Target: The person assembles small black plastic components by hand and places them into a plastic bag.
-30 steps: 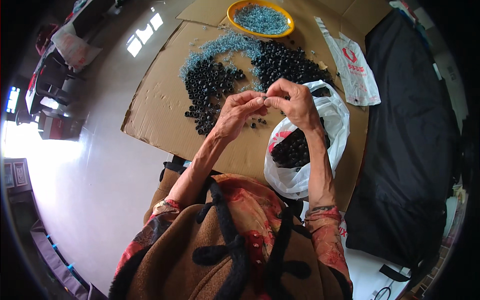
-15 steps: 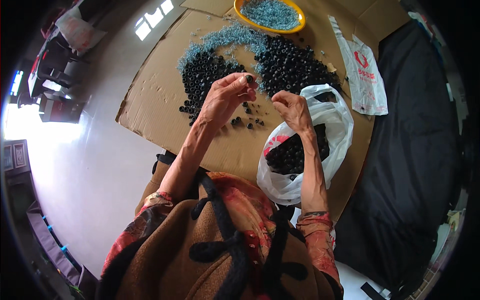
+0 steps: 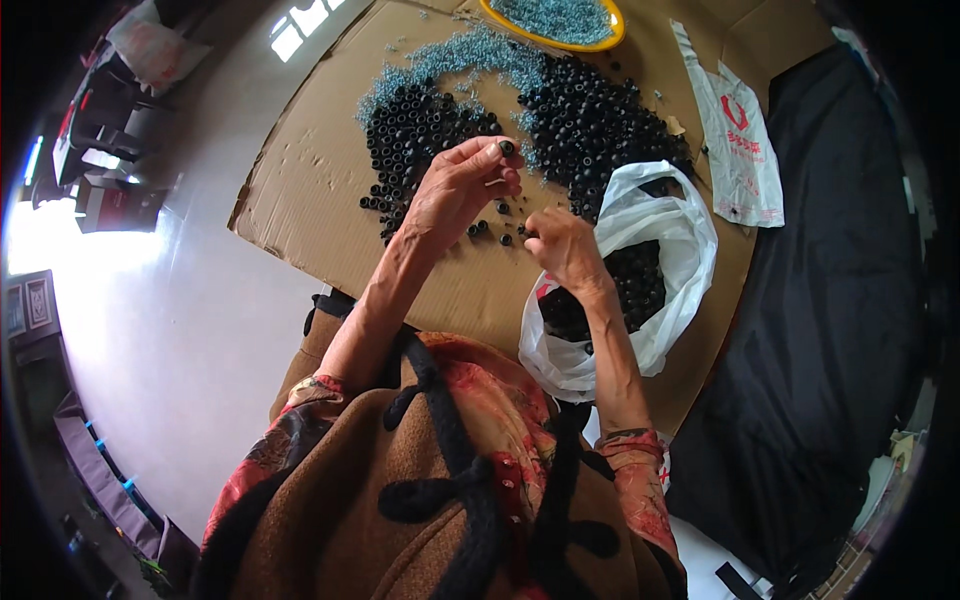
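Observation:
My left hand (image 3: 452, 192) pinches a small round black cap (image 3: 507, 148) between thumb and fingertips, its hollow end showing. My right hand (image 3: 566, 250) is closed in a pinch low over the cardboard, beside a few loose black pieces (image 3: 480, 228). What its fingertips hold, if anything, is too small to make out. Beyond my left hand spreads a heap of black ring-like caps (image 3: 400, 150). To its right lies a second heap of black pieces (image 3: 580, 120). Under my right wrist, a white plastic bag (image 3: 690, 235) gapes with many black pieces (image 3: 640, 285) inside.
Tiny blue-grey parts (image 3: 450, 55) are strewn along the far side of the heaps. A yellow basin (image 3: 618, 25) of similar parts stands at the back. A flattened white bag (image 3: 740, 150) lies on the cardboard (image 3: 300, 190), and black cloth (image 3: 820, 300) spreads at right.
My right hand has come down and left, toward the loose pieces on the cardboard. My left hand keeps its black cap, nearly in place. The view has shifted slightly.

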Demonstrator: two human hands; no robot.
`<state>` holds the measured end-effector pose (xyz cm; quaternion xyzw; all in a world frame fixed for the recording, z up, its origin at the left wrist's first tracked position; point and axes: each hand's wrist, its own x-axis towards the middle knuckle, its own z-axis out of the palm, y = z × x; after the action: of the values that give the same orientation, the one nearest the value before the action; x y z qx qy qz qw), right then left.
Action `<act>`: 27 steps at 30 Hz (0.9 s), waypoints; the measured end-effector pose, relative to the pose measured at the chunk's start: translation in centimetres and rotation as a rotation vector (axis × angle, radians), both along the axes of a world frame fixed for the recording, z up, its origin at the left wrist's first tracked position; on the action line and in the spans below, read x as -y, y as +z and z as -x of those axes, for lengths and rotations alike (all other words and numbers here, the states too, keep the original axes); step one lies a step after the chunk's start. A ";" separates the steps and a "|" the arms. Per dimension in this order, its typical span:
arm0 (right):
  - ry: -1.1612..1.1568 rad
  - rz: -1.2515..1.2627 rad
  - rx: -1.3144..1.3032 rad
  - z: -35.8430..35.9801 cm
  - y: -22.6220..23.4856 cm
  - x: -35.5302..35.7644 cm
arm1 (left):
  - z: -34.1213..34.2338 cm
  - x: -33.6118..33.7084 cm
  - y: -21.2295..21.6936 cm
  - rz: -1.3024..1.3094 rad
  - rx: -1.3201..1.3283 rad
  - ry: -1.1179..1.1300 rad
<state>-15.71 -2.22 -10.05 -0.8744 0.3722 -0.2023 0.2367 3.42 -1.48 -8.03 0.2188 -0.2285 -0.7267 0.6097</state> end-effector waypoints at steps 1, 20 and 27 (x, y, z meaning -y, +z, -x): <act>0.010 0.092 -0.024 -0.1 -0.3 -0.1 | 0.1 -0.1 0.1 0.000 -0.012 -0.007; -0.152 -0.681 1.065 -1.0 8.5 1.4 | 2.3 -1.7 3.4 -0.019 -0.101 -0.072; -0.117 -0.715 1.102 -0.8 8.8 1.3 | 2.5 -2.1 4.6 -0.006 -0.001 -0.079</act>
<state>-14.93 -3.51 -1.22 -0.4888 0.2878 -0.4968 0.6569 0.96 0.61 -3.42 0.2108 -0.2346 -0.7512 0.5799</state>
